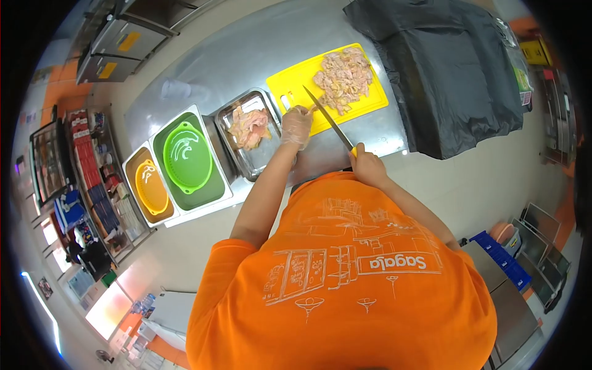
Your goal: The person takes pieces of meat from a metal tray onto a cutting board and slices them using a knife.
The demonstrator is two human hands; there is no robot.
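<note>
My right hand (368,166) is closed round the yellow handle of a kitchen knife (333,124). The blade points away from me and slants left across the yellow cutting board (287,81). My left hand (298,125), in a clear plastic glove, is at the board's near left edge. Its fingers pinch what looks like a small strip of raw chicken (313,108) beside the blade. Chopped raw chicken (344,79) is heaped on the right half of the board. Larger raw chicken pieces (249,127) lie in a metal tray (262,165) left of my left hand.
A green basket (187,158) and an orange basket (152,187) sit in white-rimmed tubs at the left. A clear container (176,89) stands on the steel table (216,68). Black plastic sheeting (453,80) covers something at the right.
</note>
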